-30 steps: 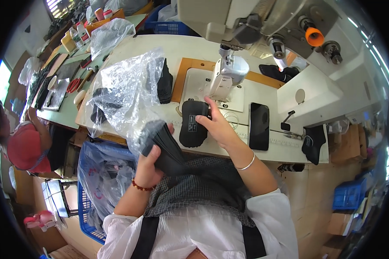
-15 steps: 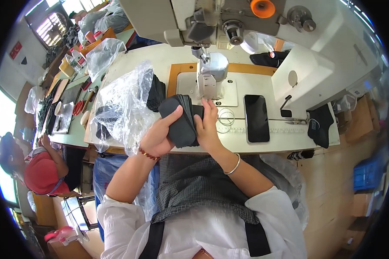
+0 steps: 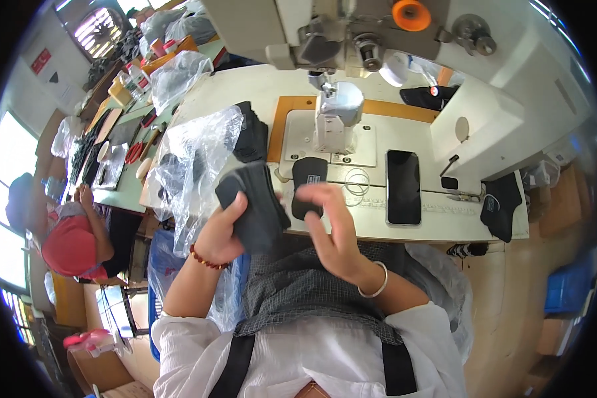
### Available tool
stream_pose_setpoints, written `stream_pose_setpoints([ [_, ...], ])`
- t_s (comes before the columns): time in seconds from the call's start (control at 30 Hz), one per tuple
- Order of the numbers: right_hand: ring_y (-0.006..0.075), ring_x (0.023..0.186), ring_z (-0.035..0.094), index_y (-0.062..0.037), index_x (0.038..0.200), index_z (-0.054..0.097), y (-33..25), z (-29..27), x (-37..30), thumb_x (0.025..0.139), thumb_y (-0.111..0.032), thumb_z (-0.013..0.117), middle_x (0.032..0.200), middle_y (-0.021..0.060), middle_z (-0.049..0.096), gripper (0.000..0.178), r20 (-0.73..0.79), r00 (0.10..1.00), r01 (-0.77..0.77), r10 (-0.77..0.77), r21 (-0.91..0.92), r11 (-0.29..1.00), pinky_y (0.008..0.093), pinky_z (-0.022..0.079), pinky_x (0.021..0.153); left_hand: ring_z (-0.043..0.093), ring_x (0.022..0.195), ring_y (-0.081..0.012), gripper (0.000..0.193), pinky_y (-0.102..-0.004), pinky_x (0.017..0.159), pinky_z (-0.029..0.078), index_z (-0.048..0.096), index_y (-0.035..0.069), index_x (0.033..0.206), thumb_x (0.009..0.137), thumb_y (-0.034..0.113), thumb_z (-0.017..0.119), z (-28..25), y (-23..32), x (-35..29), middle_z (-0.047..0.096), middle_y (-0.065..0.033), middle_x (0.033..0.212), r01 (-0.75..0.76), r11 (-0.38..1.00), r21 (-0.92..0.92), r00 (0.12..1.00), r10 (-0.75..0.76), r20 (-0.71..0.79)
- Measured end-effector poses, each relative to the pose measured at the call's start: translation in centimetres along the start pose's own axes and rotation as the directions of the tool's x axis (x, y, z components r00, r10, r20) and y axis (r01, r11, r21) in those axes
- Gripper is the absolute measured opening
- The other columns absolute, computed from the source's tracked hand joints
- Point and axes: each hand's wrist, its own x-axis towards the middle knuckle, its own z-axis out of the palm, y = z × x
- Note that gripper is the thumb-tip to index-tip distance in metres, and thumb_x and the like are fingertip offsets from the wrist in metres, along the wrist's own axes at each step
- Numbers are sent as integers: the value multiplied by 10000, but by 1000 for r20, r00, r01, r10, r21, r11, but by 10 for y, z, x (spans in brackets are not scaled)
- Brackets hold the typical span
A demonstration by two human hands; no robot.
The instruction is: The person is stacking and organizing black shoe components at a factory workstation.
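Observation:
My left hand (image 3: 222, 232) grips a stack of black cut pieces (image 3: 257, 209), thumb on top, above the table's front edge. A single black piece (image 3: 306, 180) with a small pale label lies flat on the table in front of the sewing machine (image 3: 338, 109). Over its near end hovers my right hand (image 3: 335, 232), slightly blurred, with fingers apart and nothing in them. Another pile of black pieces (image 3: 252, 136) stands behind the stack, partly beside a clear plastic bag (image 3: 202, 146).
To the right lie a black phone (image 3: 403, 189), a coiled pale ring (image 3: 357, 182), small snips (image 3: 464, 197) and another black piece (image 3: 501, 207). A ruler strip runs along the table. At the left a person in a red top (image 3: 76, 245) sits by a tool-strewn bench.
My right hand has come off the stack and moved nearer to me. The stack has shifted left in my left hand, and the labelled piece on the table now shows fully.

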Motion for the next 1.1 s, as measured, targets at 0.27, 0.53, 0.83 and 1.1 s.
stream_pose_setpoints([
  [0.27, 280, 1340, 430, -38, 1534, 189, -3, 32, -38, 870, -291, 737, 1431, 189, 439, 898, 436, 828, -545, 352, 480, 687, 406, 337, 1120, 618, 1128, -325, 842, -452, 950, 529, 400, 34, 1402, 820, 553, 717, -38, -68, -64, 592, -213, 1236, 160, 971, -178, 980, -134, 149],
  [0.53, 242, 1159, 595, -52, 1346, 507, 18, 44, -49, 840, -219, 768, 1197, 152, 639, 593, 706, 587, -808, 396, 485, 334, 371, 481, 995, 677, 973, -348, 891, -461, 832, 582, 390, 128, 1406, 767, 731, 536, -38, -117, -70, 621, -203, 1152, 383, 918, -105, 924, -381, 41],
  [0.83, 187, 1049, 623, -54, 1266, 569, 34, 58, -60, 878, -189, 738, 1111, 104, 654, 444, 667, 544, -836, 509, 485, 258, 325, 499, 954, 571, 1182, -266, 853, -442, 973, 508, 282, 98, 1460, 862, 631, 575, -41, -114, -83, 534, -116, 1312, 332, 923, -194, 936, -347, -52],
  [1.1, 168, 1050, 614, -51, 1269, 559, 30, 62, -40, 844, -202, 763, 1120, 88, 635, 495, 722, 510, -839, 467, 295, 458, 306, 493, 941, 555, 1208, -231, 875, -419, 1005, 496, 289, 70, 1453, 812, 377, 800, -40, -116, -80, 492, -100, 1350, 220, 969, -112, 975, -220, 13],
])
